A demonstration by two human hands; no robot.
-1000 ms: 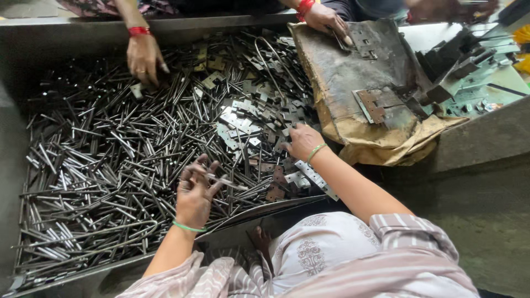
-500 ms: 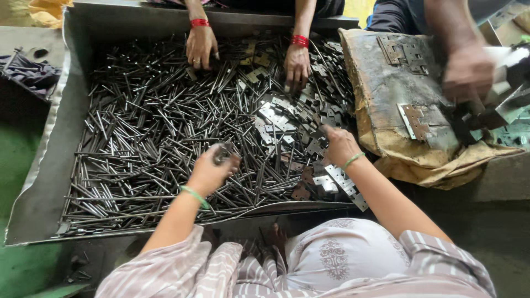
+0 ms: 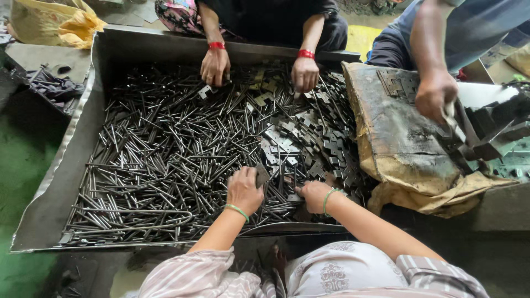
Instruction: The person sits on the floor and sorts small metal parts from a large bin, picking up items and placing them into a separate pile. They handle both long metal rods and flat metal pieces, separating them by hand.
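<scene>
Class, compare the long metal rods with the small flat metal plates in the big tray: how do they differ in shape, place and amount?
The rods are long, thin and round; the plates are short, flat and angular. The rods fill most of the tray, its left and middle; the plates cluster toward its right side. Rods far outnumber plates. Both are dark, loose metal, heaped unsorted. The left hand holds a small flat piece; the right hand rests among the plates.

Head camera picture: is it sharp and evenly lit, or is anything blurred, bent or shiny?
Head view: soft, even daylight with faint shadows; the metal rods glint and stay crisp, as do the left hand and right hand; the tray edges bow outward, which suggests wide-lens distortion; the co-worker's hand at the right looks slightly smeared; the white patch beside it is glary.
</scene>
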